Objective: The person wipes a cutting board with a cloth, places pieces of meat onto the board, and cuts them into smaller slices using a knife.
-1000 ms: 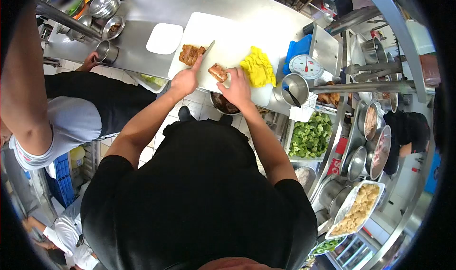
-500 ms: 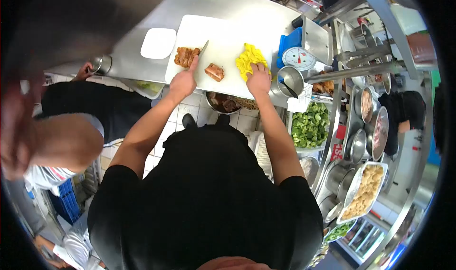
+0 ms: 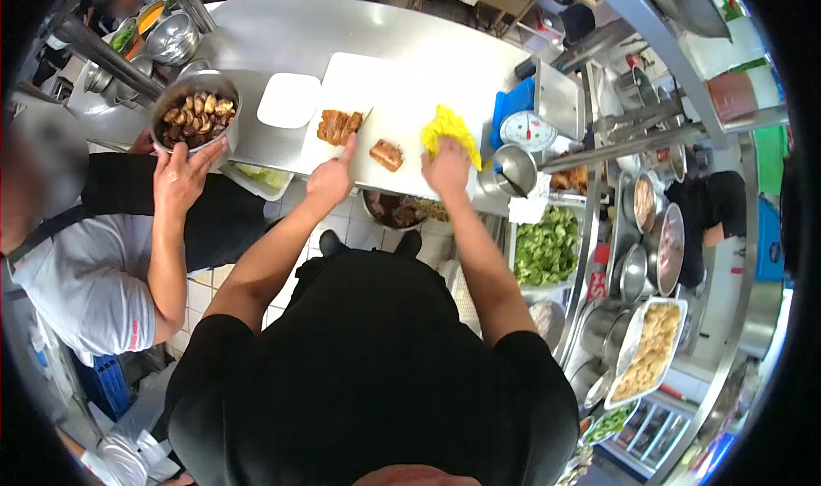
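Observation:
My left hand [image 3: 331, 180] is closed round the handle of a knife [image 3: 367, 116], index finger stretched along it. The blade mostly lies behind a browned, sliced piece of meat [image 3: 336, 127] on the white cutting board [image 3: 389, 80]. A smaller piece of cooked meat [image 3: 386, 155] sits between my two hands, near the board's front edge. At the board's right side, my right hand [image 3: 447, 171] presses on a crumpled yellow cloth [image 3: 446, 128], fingers bent over its lower part.
Left of the board stands a white square plate [image 3: 289, 101]. A co-worker holds a pot [image 3: 198, 84] of browned chunks at the left. On the right are a blue scale [image 3: 516, 109], a metal container [image 3: 515, 168] with a utensil and a tray of green vegetables [image 3: 547, 246].
The co-worker's blurred arm has left the upper left, and the pot is now visible in that person's hands. My right hand has shifted slightly on the cloth; the meat stays in place.

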{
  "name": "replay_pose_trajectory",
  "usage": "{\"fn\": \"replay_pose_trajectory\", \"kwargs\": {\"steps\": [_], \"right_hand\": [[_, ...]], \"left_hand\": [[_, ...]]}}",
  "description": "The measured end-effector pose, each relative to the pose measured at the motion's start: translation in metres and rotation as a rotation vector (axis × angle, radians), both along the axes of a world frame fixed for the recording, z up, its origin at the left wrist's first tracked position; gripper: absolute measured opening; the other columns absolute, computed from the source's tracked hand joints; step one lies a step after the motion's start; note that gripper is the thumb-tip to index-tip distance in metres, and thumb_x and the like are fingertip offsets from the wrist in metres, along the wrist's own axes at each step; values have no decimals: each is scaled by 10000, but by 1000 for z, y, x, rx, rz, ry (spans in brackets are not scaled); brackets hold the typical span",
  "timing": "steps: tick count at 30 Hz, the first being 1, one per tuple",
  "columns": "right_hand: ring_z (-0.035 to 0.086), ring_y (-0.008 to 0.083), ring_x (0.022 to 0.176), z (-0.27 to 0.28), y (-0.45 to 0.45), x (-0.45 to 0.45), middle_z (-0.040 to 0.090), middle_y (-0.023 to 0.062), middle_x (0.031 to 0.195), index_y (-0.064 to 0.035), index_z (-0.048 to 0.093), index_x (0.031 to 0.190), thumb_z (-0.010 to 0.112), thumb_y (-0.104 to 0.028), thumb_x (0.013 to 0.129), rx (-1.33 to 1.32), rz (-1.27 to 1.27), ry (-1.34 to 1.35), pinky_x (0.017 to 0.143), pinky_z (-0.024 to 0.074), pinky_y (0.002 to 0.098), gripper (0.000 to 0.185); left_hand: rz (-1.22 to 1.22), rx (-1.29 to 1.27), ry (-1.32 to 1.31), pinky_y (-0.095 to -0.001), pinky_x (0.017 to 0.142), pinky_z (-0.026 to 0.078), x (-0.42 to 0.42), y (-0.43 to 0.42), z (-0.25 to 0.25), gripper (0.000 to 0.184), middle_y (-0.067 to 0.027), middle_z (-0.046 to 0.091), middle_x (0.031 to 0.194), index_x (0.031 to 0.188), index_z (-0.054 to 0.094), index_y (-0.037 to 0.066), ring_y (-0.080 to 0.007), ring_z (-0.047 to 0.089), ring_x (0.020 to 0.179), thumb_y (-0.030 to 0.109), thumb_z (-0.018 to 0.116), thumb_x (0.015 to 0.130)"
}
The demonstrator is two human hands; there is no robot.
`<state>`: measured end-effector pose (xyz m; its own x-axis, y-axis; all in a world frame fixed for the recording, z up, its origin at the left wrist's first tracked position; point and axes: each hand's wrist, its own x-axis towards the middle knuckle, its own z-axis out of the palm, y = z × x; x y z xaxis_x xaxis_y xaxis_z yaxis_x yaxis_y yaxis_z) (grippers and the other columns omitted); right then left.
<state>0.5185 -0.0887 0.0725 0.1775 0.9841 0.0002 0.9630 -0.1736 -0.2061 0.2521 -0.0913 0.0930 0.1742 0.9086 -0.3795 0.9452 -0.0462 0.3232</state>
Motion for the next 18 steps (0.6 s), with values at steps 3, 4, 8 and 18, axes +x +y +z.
{"fn": "replay_pose_trajectory", "kwargs": {"steps": [3, 4, 8, 18], "right_hand": [[520, 367, 1317, 9, -19, -9, 580, 187, 1398, -61, 596, 1369, 789, -397, 859, -20, 182, 137, 1114, 418, 531, 640], [524, 368, 1308, 13, -26, -12, 583, 193, 1393, -53, 601, 1364, 807, -402, 843, -65, 248, 180, 1102, 432, 521, 661], [529, 389, 1286, 2, -21, -27, 583, 182, 1316, -32, 572, 1361, 872, -389, 779, -30, 332, 338, 1098, 451, 466, 746], [597, 368, 1176, -17, 6, -37, 631, 134, 1211, -80, 625, 1201, 854, -222, 779, -38, 379, 385, 1011, 501, 481, 501]], "left_hand": [[6, -15, 24, -538, 881, 594, 6, 3, 4, 992, -269, 748, 1080, 1703, 65, 316, -423, 746, 988, 59, 552, 878], [5, -13, 26, -542, 881, 592, 7, 4, 3, 993, -269, 747, 1084, 1703, 69, 315, -421, 745, 991, 58, 554, 875], [7, 22, 45, -549, 882, 586, 16, 28, 9, 975, -271, 747, 1079, 1702, 114, 297, -422, 743, 991, 48, 552, 868], [90, 104, -68, -584, 852, 559, 24, 6, 25, 969, -326, 726, 982, 1695, 160, 200, -483, 719, 916, 40, 551, 823]]}}
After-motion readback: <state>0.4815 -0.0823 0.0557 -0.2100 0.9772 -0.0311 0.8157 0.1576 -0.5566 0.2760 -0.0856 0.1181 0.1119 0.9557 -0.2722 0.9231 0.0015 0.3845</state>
